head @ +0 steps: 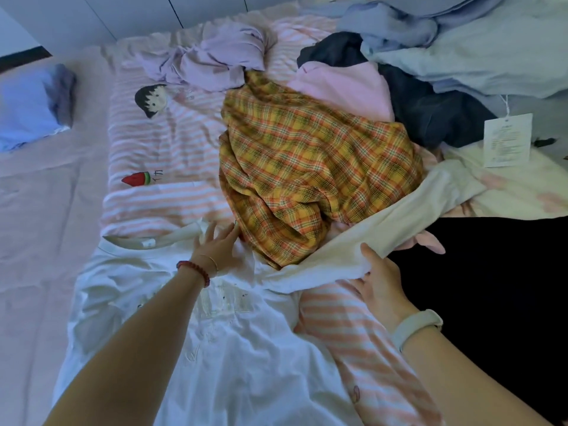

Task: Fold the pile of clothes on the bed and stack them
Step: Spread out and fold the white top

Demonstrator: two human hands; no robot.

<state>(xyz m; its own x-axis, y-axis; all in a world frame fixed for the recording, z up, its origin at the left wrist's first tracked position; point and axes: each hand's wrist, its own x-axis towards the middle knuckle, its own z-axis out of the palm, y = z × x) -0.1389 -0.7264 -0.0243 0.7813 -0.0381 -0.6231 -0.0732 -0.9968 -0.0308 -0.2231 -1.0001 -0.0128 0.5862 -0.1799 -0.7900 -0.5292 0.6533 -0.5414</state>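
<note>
On the near edge of the bed [37, 195], a white T-shirt [215, 348] lies spread front-up, and the step in hand looks like laying it flat before the first fold. The left hand [216, 245] rests with fingers spread on the shoulder by the collar, pinning the cloth and gripping nothing. The right hand [379, 279] pinches the shirt's right sleeve [368, 235], thumb on top, fingers beneath, lifted off a striped garment [362, 333]. The sleeve runs away from that grip under the edge of the yellow plaid shirt [310, 167], which heads the unfolded pile. Next, I judge, the sleeve must be drawn clear and folded inward across the body.
</note>
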